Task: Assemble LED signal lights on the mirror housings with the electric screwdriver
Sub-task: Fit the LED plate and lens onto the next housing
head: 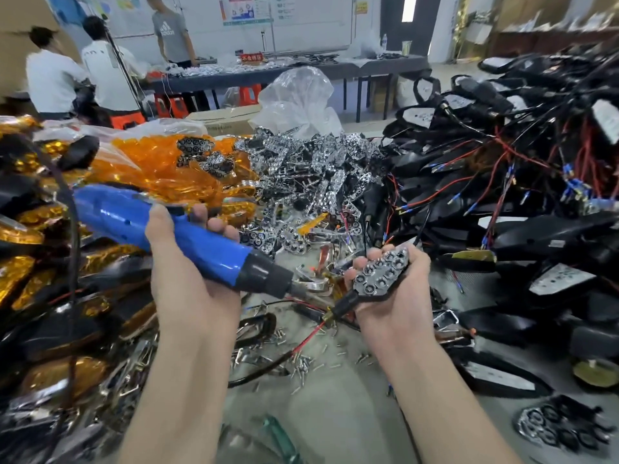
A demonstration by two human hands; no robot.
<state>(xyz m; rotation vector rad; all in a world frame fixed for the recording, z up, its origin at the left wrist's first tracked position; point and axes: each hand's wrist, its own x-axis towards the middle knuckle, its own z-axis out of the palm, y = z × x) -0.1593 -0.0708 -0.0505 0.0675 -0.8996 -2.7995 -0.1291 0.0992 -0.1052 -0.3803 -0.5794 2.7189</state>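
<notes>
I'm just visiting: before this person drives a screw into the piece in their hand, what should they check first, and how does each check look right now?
1. Blue electric screwdriver firmly gripped in the left hand: ok.
2. Black housing with its chrome multi-cup LED reflector held in the right hand, cups facing up: ok.
3. Screw loaded on the driver tip: cannot tell, the tip is blurred against the clutter.
4. Tip lined up on a screw hole: not ok, it points beside the housing, apart from it.
5. Red and black wires hanging clear of the driver: ok.
6. Loose silver screws available on the grey table: ok.
</notes>
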